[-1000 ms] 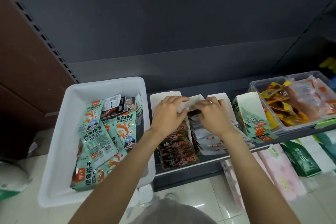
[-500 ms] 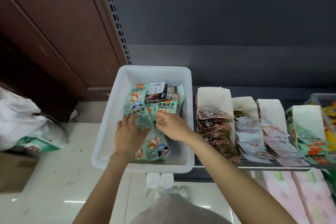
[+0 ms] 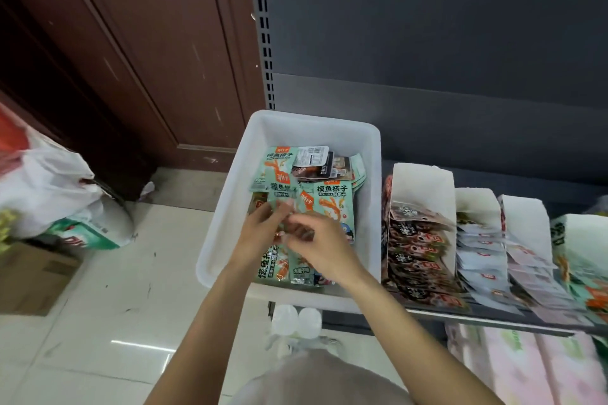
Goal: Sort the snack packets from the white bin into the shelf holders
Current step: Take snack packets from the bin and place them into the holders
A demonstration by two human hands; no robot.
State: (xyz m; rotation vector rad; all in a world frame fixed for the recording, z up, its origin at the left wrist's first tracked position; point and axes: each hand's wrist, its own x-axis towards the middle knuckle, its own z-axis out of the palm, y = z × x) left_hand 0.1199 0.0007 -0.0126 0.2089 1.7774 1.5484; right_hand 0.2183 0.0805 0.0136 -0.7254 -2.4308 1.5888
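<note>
Both hands, left hand [image 3: 260,233] and right hand [image 3: 324,248], among packets [image 3: 332,204] in white bin [image 3: 227,207].

Head-worn camera looks steeply down, close over the white bin [image 3: 230,207].

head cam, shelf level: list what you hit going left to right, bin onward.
White plastic bin of green snack packets → white paper holder of dark brown packets → white holder of pale grey packets → white holder of pinkish packets → green-printed holder.
</note>
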